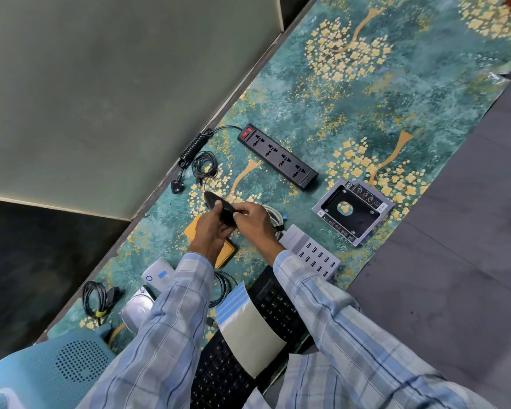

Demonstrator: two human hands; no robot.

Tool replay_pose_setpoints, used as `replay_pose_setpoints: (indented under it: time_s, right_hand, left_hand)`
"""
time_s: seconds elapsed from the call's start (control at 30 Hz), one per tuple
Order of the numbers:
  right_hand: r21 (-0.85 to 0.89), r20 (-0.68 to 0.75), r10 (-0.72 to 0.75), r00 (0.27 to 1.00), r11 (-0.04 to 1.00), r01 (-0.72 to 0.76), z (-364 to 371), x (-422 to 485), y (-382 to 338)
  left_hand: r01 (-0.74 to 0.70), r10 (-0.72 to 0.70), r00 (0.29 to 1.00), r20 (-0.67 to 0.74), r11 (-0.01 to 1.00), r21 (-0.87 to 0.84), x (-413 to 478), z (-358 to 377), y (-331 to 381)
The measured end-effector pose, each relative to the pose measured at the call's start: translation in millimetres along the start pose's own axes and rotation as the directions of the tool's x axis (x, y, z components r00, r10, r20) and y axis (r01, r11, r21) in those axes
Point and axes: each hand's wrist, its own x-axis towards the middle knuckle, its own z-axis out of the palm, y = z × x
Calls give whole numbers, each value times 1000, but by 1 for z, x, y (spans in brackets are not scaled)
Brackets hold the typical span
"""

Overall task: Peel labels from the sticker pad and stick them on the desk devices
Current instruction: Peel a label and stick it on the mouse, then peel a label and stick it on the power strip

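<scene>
**Mouse up off the table, label going on**

Big picture first: the table (351,93) in its teal flowered cover is spread with gear. The black keyboard (219,376) sits nearest, and across it lies the sticker pad (250,335), blue label strips at its far edge, a floppy sheet best lifted by a corner. Further out lie the black power strip (278,156) and the silver drive caddy (353,211), both rigid and flat-topped, easy targets.

Now the action: the left hand (211,231) is wrapped round a black mouse (219,206), held clear of the table. Light, smooth, curved shell, likely slippery, so that side grip looks right. The right hand (252,218) has fingertips pressed together at the mouse's near end; whether there's a label under them, I can't tell.
</scene>
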Motion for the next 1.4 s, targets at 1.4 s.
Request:
replay_pose_setpoints:
  time_s: [1.4]
  right_hand:
    - [-341, -10, -78, 997, 938, 70, 12, -130, 121]
  left_hand:
    - [-389, 580, 814, 26, 512, 766, -133, -149, -182]
